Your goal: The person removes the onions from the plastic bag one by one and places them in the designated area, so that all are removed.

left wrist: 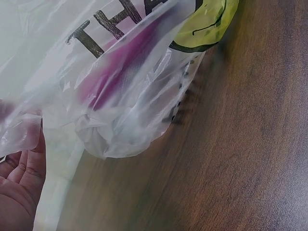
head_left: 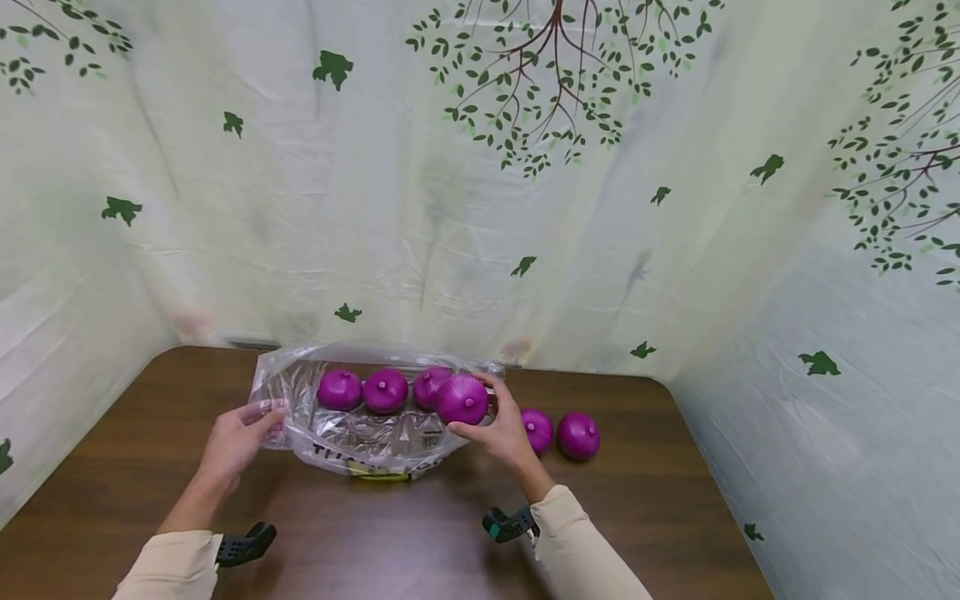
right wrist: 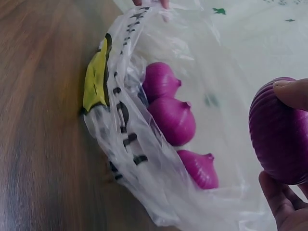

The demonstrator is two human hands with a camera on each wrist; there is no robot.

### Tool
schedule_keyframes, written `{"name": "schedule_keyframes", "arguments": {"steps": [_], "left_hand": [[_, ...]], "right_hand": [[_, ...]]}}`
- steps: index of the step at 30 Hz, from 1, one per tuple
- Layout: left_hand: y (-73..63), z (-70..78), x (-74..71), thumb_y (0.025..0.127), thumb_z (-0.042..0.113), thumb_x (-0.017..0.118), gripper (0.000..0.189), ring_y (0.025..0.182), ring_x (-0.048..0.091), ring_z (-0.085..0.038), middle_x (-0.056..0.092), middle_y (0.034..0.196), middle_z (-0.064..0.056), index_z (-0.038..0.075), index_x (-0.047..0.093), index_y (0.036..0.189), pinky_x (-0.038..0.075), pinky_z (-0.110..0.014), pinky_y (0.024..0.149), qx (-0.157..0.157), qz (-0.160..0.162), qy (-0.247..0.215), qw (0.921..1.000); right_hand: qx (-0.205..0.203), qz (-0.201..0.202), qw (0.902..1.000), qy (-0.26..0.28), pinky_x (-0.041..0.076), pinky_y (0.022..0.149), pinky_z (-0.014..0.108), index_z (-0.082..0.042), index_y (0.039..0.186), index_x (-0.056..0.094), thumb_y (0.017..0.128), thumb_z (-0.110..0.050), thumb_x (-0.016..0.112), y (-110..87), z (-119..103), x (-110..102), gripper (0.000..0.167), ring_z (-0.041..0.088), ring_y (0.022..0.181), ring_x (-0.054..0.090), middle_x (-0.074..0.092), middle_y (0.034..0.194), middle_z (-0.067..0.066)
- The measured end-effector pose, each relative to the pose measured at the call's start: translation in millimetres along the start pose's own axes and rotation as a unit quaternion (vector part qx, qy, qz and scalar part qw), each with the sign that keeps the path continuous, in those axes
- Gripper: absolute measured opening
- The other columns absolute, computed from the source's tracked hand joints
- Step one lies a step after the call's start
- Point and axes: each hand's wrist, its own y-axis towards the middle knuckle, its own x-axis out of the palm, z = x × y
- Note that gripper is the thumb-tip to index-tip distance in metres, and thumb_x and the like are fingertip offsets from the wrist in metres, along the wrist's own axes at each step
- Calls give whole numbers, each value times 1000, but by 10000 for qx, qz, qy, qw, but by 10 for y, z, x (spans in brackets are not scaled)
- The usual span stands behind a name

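1. The clear plastic bag [head_left: 306, 427] lies on the counter [head_left: 660, 492], with its mouth open; inside it, three purple onions [head_left: 386, 390] rest in a row.
2. The left hand [head_left: 234, 440] pinches the film at the left end of the bag. This hold seems useful: a light outward pull should prevent the thin rim from folding inward.
3. The right hand [head_left: 504, 423] grasps a fourth onion [head_left: 462, 400], thumb on one side and fingers on the other, at the right end of the bag's opening. In the right wrist view it is apart from the three onions inside.
4. Two more onions [head_left: 577, 436] lie to the right of the bag, outside it.
5. For good handling, I would keep the fourth onion above the rim of the bag while it crosses, and move it slowly, because a round thing may roll or knock its neighbours. The fingers should not catch the film.
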Motion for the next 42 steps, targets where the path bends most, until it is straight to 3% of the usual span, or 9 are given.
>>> {"name": "schedule_keyframes", "arguments": {"steps": [15,23,34,42], "left_hand": [[24,-15,5,98,34,55,60,72,57,0,63,85,6,-16,48,129,46,-14,67,-20,-10,-101,9999],[18,27,17,98,29,56,56,72,56,1,63,83,8,-18,49,127,47,-15,67,136,91,-162,9997],[8,17,23,98,30,56,58,72,57,1,64,85,6,-18,47,128,47,-14,67,115,45,-163,9998],[4,28,25,98,40,54,64,76,55,-2,63,90,1,-15,48,130,44,-14,68,-78,-36,115,9999]], "right_hand": [[-11,260,9996,111,49,90,47,2,138,42,75,3,79,-44,138,-299,73,36,107,56,49,125,25],[130,574,9983,34,48,93,44,-9,137,46,71,-1,84,14,483,-506,77,32,110,56,50,126,18],[143,841,9963,118,44,97,49,-8,136,44,72,-1,83,-8,531,-761,76,34,117,53,50,131,19],[274,960,9949,-116,43,99,47,-7,140,41,74,-3,82,-39,566,-1017,77,34,117,52,47,133,18]]}}
